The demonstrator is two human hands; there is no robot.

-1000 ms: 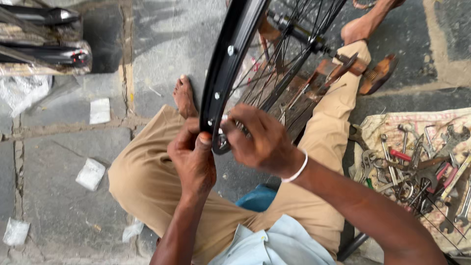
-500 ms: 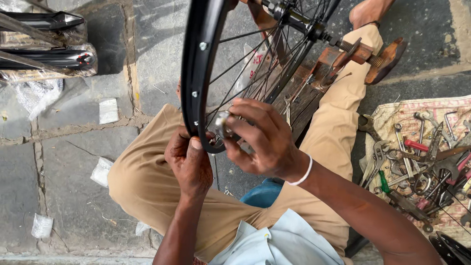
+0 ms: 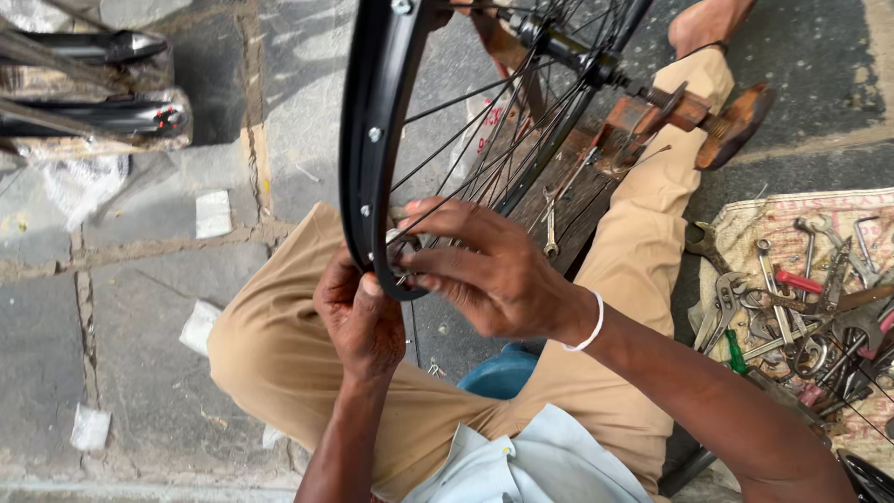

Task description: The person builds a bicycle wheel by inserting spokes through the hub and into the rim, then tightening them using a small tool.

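Wheel rim (image 3: 358,140): cut off by the top edge; only its lower arc is shown.
Small part at the rim: hidden under the right hand's (image 3: 489,275) fingers (image 3: 447,244); its kind cannot be told.
Left hand (image 3: 358,321): palm hidden, pressed behind the rim.
Tool pile (image 3: 801,307): cropped at the right edge; single pieces are tangled beyond telling.
Bundled frames (image 3: 88,93): cut by the left edge.

open paving (image 3: 140,307) left of the black rim (image 3: 358,140); passage through the wheel blocked by spokes (image 3: 484,140) (narrow gaps only); scattered wrenches (image 3: 801,298) crowd the mat at right.
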